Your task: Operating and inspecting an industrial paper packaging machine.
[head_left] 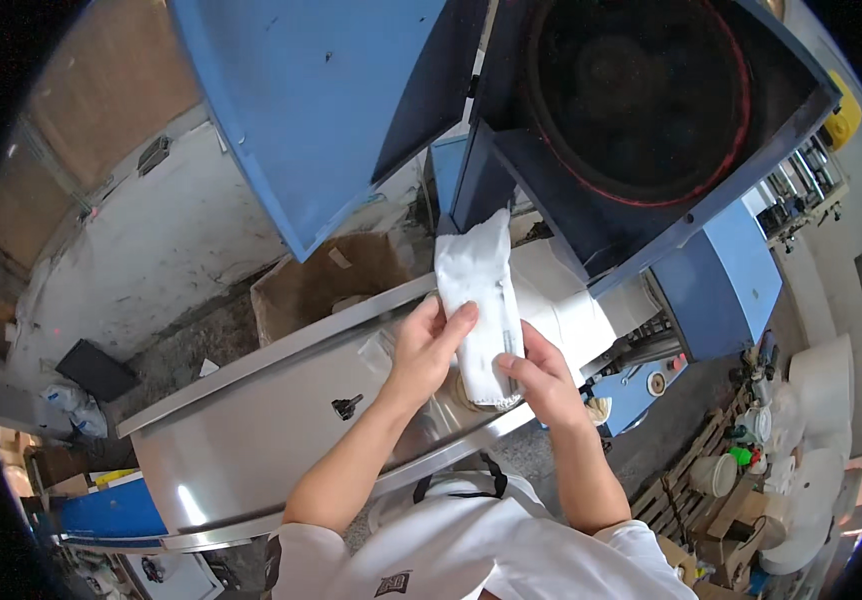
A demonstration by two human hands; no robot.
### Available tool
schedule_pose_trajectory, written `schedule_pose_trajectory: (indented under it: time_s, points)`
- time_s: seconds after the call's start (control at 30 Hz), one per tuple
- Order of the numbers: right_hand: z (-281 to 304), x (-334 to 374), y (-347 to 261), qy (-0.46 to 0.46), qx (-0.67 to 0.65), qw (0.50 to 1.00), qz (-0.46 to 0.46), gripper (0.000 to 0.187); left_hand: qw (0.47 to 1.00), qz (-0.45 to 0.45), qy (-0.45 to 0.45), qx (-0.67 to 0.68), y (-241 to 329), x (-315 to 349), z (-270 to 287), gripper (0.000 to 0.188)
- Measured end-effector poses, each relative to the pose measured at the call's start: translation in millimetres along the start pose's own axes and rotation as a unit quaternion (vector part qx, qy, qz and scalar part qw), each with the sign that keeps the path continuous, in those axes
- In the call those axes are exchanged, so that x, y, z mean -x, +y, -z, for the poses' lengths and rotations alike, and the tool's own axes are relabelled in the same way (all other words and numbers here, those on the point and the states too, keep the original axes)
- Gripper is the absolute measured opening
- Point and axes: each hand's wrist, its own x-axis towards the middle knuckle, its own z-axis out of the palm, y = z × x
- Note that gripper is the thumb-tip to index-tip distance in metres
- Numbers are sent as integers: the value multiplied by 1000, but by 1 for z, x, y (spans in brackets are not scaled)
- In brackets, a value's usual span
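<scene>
Both of my hands hold a long white soft pack (476,290) above a metal table. Its upper end stands loose and crumpled, and its lower edge looks jagged. My left hand (431,345) is closed on its left side, thumb lying on top. My right hand (543,380) pinches it near the lower right, thumb on the face and fingers behind. Under and right of the pack lies wide white sheet material (556,300), running out beneath the blue machine (731,290). A piece of clear plastic (379,352) lies on the table next to my left hand.
The steel table (241,440) slants across the middle, with a small black knob (347,406) on it. Behind it stands a cardboard box (331,275). An open blue door (321,100) hangs at upper left. Wooden pallets (686,480) and white rolls (821,400) stand at right.
</scene>
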Motion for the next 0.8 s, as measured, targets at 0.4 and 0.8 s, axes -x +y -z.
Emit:
schedule_pose_trajectory:
  time_s: [0.4, 0.8]
  points:
    - [5, 17, -2, 153, 308, 930, 129, 46, 991, 31, 35, 124, -17, 9, -33, 48]
    - [-5, 14, -1, 115, 352, 918, 146, 72, 959, 86, 61, 262, -35, 21, -18, 38]
